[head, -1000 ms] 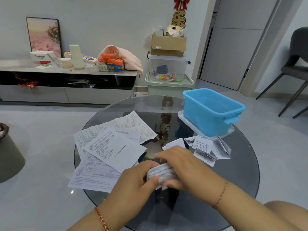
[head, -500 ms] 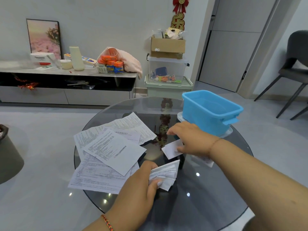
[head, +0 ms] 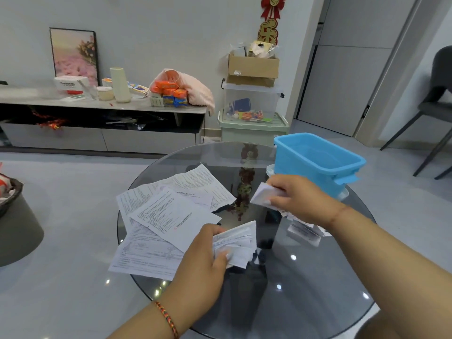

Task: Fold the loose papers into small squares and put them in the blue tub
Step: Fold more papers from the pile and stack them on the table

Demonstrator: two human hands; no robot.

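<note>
The tub (head: 315, 165) stands just beyond the right hand (head: 300, 199), its top open; loose sheets (head: 171, 216) crowd the glass left of it.

One head-worn camera looks forward and down, close over the round glass table (head: 305, 302), edges probably distorted.
</note>
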